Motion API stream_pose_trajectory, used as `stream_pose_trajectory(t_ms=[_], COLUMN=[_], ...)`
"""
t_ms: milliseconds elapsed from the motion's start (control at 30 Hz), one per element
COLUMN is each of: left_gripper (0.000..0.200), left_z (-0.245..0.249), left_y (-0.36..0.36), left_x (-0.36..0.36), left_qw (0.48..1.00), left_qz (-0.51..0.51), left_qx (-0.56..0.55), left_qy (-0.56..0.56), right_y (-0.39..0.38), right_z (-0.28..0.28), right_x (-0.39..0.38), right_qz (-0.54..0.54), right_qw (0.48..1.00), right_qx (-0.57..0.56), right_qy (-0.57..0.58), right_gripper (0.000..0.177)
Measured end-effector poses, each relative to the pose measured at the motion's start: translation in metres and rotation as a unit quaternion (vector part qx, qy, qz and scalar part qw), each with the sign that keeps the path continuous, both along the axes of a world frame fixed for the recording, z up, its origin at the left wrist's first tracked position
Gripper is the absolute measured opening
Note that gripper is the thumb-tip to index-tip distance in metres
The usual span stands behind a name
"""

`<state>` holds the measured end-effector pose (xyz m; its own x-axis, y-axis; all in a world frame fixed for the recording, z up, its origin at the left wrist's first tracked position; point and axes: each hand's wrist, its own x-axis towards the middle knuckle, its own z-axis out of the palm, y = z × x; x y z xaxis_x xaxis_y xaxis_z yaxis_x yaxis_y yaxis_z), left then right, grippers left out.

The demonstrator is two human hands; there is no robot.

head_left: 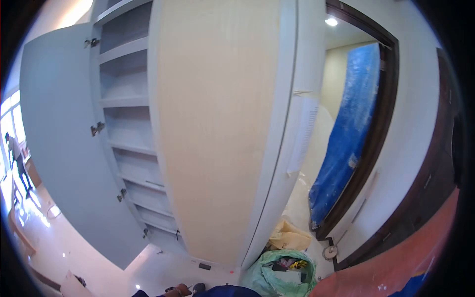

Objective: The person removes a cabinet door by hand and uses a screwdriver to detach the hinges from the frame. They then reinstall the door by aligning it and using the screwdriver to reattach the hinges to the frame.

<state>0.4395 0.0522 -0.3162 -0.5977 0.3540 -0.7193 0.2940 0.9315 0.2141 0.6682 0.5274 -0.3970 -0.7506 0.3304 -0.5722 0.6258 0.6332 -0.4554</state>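
At the bottom edge, what looks like my left hand (182, 289) shows only in small part, beyond a dark blue sleeve (140, 293). Its fingers are too small and cut off to read. Close beside it is a rounded dark grey object (199, 288). My right hand is out of view. Ahead stands a tall cabinet with a pale wood-toned panel (217, 128). On its left is a column of shelves (126, 102), with a long grey door (64, 143) swung outward on hinges (97, 129). A small dark block (204, 266) lies on the floor by the cabinet base.
A green sack (262, 274) with mixed scraps stands right of the cabinet, before a cream bag (291, 236). Blue sheeting (346, 123) covers a door inside a dark frame (391, 94). Reddish sheeting (391, 262) lies at lower right. A person (19, 161) stands far left.
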Motion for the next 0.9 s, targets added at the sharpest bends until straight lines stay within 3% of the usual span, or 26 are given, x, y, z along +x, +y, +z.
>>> stream_pose_trajectory(t_ms=[533, 667, 733, 833, 900], left_gripper=[0.041, 0.041, 0.041, 0.041, 0.041], left_z=[-0.013, -0.02, -0.023, -0.05, -0.046], left_y=[-0.024, -0.027, -0.029, -0.036, -0.031], left_x=[0.007, 0.014, 0.02, 0.034, 0.033], left_qw=[1.0, 1.0, 1.0, 1.0, 0.99], left_qz=[0.019, 0.006, -0.003, -0.025, -0.133], left_qx=[-0.009, -0.009, -0.007, 0.001, -0.049], left_qy=[-0.01, -0.008, -0.004, 0.016, -0.026], right_y=[-0.015, -0.02, 0.007, -0.013, -0.015], right_z=[-0.041, -0.081, -0.105, -0.073, -0.068], right_x=[0.041, 0.063, 0.063, 0.07, 0.072], right_qz=[0.057, 0.133, 0.237, 0.162, 0.139], right_qw=[0.995, 0.974, 0.94, 0.985, 0.99], right_qx=[0.05, 0.121, 0.12, 0.031, -0.035], right_qy=[0.061, 0.138, 0.213, 0.059, -0.002], right_gripper=[0.048, 0.049, 0.036, 0.03, 0.026])
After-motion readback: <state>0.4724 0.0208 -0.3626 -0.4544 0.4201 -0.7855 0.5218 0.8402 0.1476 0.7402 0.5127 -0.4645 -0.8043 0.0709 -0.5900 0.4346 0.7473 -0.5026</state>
